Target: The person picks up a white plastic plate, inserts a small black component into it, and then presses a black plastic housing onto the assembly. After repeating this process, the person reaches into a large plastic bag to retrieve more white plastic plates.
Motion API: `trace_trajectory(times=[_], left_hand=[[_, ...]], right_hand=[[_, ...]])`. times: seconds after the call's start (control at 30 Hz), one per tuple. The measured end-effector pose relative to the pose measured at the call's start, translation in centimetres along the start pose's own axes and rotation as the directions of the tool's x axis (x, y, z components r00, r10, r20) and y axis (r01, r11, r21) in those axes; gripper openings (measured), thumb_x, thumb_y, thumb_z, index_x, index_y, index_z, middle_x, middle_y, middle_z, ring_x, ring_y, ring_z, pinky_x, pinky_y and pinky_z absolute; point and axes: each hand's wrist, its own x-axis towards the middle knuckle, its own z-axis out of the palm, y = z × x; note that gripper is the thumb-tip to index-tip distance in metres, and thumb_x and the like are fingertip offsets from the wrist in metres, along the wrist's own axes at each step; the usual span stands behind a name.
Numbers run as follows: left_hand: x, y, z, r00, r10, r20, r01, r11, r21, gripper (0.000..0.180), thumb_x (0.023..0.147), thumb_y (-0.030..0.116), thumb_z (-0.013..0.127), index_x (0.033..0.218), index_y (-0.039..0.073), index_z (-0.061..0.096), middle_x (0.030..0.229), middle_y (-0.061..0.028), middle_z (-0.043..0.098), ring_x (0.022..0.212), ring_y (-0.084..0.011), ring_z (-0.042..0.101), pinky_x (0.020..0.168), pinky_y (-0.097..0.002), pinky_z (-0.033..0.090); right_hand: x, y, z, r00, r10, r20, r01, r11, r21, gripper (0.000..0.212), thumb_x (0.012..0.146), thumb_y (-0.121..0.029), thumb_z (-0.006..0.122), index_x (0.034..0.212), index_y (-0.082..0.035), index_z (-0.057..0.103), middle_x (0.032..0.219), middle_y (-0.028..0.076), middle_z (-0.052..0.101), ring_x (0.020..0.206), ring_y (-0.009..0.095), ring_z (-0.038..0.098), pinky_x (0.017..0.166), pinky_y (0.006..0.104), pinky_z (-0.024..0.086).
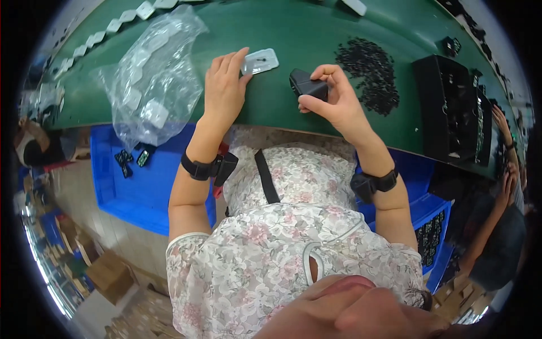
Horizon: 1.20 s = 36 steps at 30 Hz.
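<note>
My left hand (226,83) grips the near left end of a small white plastic tray (270,60) between thumb and forefinger, its other fingers stretched forward. A tiny dark piece lies in the tray. To the right, my right hand (339,100) holds a black plastic housing (310,86) between thumb and fingers, just above the green table (282,110). The housing looks boxy and tilted; its underside is hidden. A heap of small black parts (370,74) spreads on the table beyond my right hand.
A clear plastic bag (161,73) with white pieces lies at the left, hanging over the table edge. White pieces (129,16) line the far left. A black box (446,104) stands at right. Blue bins (135,195) sit below. Another person's arm (497,203) shows at far right.
</note>
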Motion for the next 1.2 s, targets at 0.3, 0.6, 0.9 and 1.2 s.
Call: trace_trajectory(times=[0.3, 0.6, 0.9, 1.2], left_hand=[[-2.4, -0.6, -1.4, 1.0, -0.029, -0.004, 0.027, 0.975, -0.221, 0.052, 0.072, 0.001, 0.069, 0.122, 0.009, 0.055, 0.104, -0.0094, 0.061, 0.103, -0.03, 0.053, 0.087, -0.041, 0.041], [-3.0, -0.6, -0.7, 0.999, -0.009, -0.033, 0.002, 0.973, -0.229, 0.058, 0.071, 0.001, 0.069, 0.126, 0.01, 0.053, 0.102, -0.0089, 0.061, 0.102, -0.0293, 0.053, 0.089, -0.0415, 0.041], [-2.9, 0.4, -0.2, 0.999, -0.001, -0.054, -0.02, 0.923, -0.383, 0.054, 0.074, -0.003, 0.062, 0.126, 0.01, 0.054, 0.113, -0.0089, 0.062, 0.108, -0.0289, 0.054, 0.092, -0.0415, 0.042], [-3.9, -0.5, -0.2, 0.996, 0.085, 0.005, -0.078, 0.936, -0.344, 0.049, 0.078, -0.006, 0.049, 0.123, 0.01, 0.059, 0.129, -0.0047, 0.058, 0.116, -0.0272, 0.054, 0.101, -0.0411, 0.04]], right_hand=[[0.0, -0.7, 1.0, 0.858, -0.514, -0.004, 0.194, 0.331, -0.923, 0.018, 0.084, -0.012, 0.063, 0.101, -0.007, 0.065, 0.098, 0.009, 0.066, 0.087, 0.024, 0.063, 0.074, 0.0323, 0.05], [-1.2, -0.8, -0.1, 0.938, -0.328, 0.116, 0.202, 0.241, -0.949, 0.04, 0.081, -0.009, 0.068, 0.12, -0.005, 0.059, 0.115, 0.013, 0.059, 0.102, 0.03, 0.057, 0.088, 0.0367, 0.046], [1.9, -2.4, 2.8, 0.88, -0.429, 0.202, 0.369, 0.353, -0.86, 0.033, 0.08, -0.005, 0.068, 0.112, -0.005, 0.064, 0.106, 0.014, 0.063, 0.096, 0.029, 0.061, 0.084, 0.0346, 0.048], [3.6, -1.0, 3.5, 0.885, -0.302, 0.353, 0.439, 0.294, -0.849, 0.034, 0.079, -0.006, 0.068, 0.113, -0.006, 0.064, 0.106, 0.011, 0.062, 0.095, 0.028, 0.06, 0.08, 0.0355, 0.049]])
